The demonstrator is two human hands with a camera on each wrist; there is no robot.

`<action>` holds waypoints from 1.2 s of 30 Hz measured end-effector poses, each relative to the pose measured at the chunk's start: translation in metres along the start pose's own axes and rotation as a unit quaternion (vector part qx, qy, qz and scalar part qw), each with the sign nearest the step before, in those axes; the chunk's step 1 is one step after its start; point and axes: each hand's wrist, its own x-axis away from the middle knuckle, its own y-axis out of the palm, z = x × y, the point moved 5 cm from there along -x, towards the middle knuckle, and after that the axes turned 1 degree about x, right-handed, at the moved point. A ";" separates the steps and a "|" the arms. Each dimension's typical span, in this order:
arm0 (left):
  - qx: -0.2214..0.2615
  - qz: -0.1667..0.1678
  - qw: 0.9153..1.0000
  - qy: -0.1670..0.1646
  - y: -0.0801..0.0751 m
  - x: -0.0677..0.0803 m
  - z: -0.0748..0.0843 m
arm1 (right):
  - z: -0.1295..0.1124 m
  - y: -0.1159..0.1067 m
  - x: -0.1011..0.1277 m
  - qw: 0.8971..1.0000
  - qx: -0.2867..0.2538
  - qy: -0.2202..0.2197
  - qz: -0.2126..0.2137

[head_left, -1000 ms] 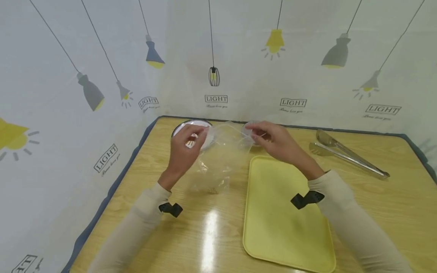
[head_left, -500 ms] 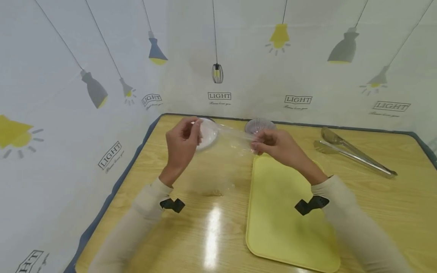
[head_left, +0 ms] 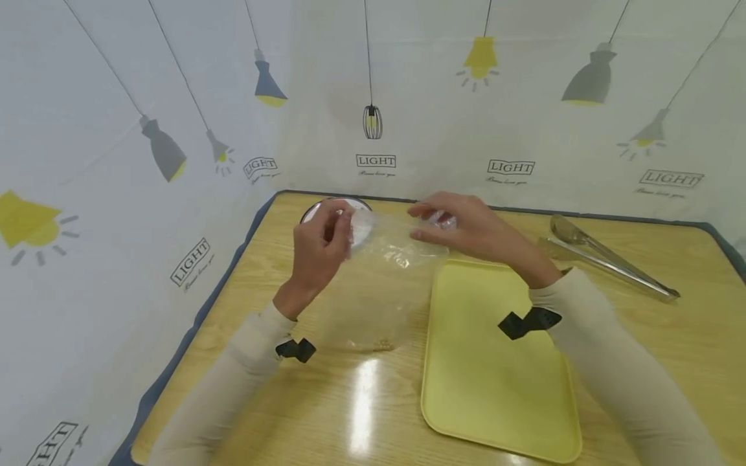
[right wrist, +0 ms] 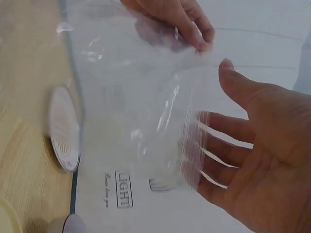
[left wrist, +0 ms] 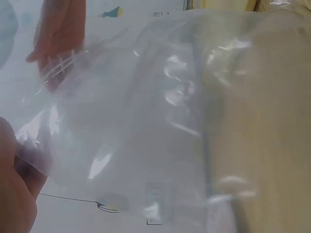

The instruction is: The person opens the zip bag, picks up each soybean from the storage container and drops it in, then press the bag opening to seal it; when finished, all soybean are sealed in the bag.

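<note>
The clear bag (head_left: pixel 379 278) hung above the table (head_left: pixel 641 349), just left of the yellow tray (head_left: pixel 495 362), its mouth uppermost. It looked feather-light, limp and slick, best held at the stiffer top rim. The left hand (head_left: pixel 317 249) pinched that rim's left end; the right hand (head_left: pixel 472 230) had straight, spread fingers (right wrist: pixel 214 150) slipped inside the mouth, gripping nothing. Beyond the tray stood a plate (head_left: pixel 355 223); tongs (head_left: pixel 606 259) lay to its right, nothing in the way.

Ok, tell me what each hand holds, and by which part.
Left hand pinches the clear plastic bag at its top edge; right hand has fingers inside the bag's mouth.
</note>
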 end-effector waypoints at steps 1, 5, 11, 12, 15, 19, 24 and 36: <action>-0.004 -0.002 1.000 0.005 0.001 0.000 0.001 | -0.006 0.002 -0.008 1.000 0.004 -0.005 0.005; -0.025 -0.001 0.999 0.020 0.007 -0.001 0.005 | -0.023 0.013 -0.032 1.000 0.004 -0.014 0.000; -0.034 0.003 0.999 0.020 0.011 -0.003 0.009 | -0.028 0.020 -0.044 1.000 -0.012 -0.007 0.014; -0.036 0.005 0.999 0.017 0.011 -0.003 0.009 | -0.029 0.020 -0.044 1.000 -0.013 -0.005 0.020; -0.049 0.005 0.999 0.002 0.010 -0.005 0.009 | -0.030 0.020 -0.045 0.999 -0.015 0.000 0.032; -0.052 -0.006 0.998 -0.017 0.009 -0.005 0.008 | -0.030 0.020 -0.045 0.999 -0.010 -0.010 0.048; -0.052 -0.029 0.998 -0.017 0.009 -0.007 0.011 | -0.029 0.021 -0.042 0.996 -0.002 -0.057 0.068; -0.071 -0.051 0.996 -0.029 0.004 -0.011 0.020 | -0.025 0.027 -0.032 0.991 0.003 -0.105 0.078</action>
